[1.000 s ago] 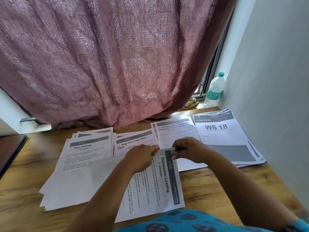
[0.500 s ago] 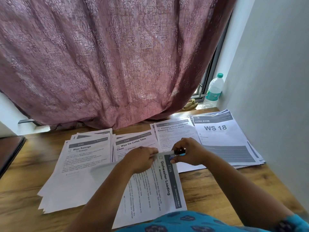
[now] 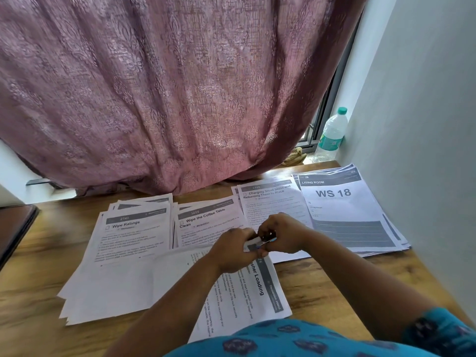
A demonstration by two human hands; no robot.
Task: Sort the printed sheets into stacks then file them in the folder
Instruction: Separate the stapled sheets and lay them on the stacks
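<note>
Printed sheets headed "Dishwasher Loading" [image 3: 253,292] lie turned sideways on the wooden table [image 3: 322,284] in front of me. My left hand [image 3: 235,251] pinches their top corner, which is lifted and bent. My right hand [image 3: 282,233] touches the left one and pinches a small thin dark-and-blue object [image 3: 268,240] against that corner; what the object is I cannot tell. Behind the hands lie other stacks: "Wipe Railings" [image 3: 134,235], "Wipe the Coffee Table Clean" [image 3: 208,220], "Charging Small Items" [image 3: 270,199] and "WS 18" [image 3: 342,202].
A mauve curtain [image 3: 167,99] hangs down to the table's back edge. A plastic water bottle [image 3: 331,136] stands on the sill at back right. A grey wall [image 3: 425,150] closes the right side. A dark brown flat object [image 3: 15,228] sits at the left edge.
My hands have closed in on each other at the sheet's top corner. The corner, flat before, is now lifted and bent between my left fingers, covering the start of the heading.
</note>
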